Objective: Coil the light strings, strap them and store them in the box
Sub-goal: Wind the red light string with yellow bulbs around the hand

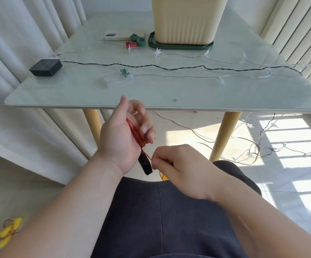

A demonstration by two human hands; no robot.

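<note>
My left hand [126, 135] holds a coil of thin red wire light string [136, 133] across its palm, below the table's near edge. A black plug [145, 165] hangs from the coil. My right hand [180, 170] pinches the free red strand just right of the plug. On the table lie a black-wired string [151, 66] with a black battery box [45, 67] and a clear-wired star string [178, 76] with a clear battery case [113, 80]. Red and green straps [136, 41] lie at the back. The cream box [185, 19] stands on its green lid [180, 46].
A white phone [113, 36] lies beside the straps. Both table strings run off the right edge and trail in tangles on the sunlit floor [262, 149]. Yellow bulbs of the red string [7, 233] lie on the floor at lower left. Curtains hang on both sides.
</note>
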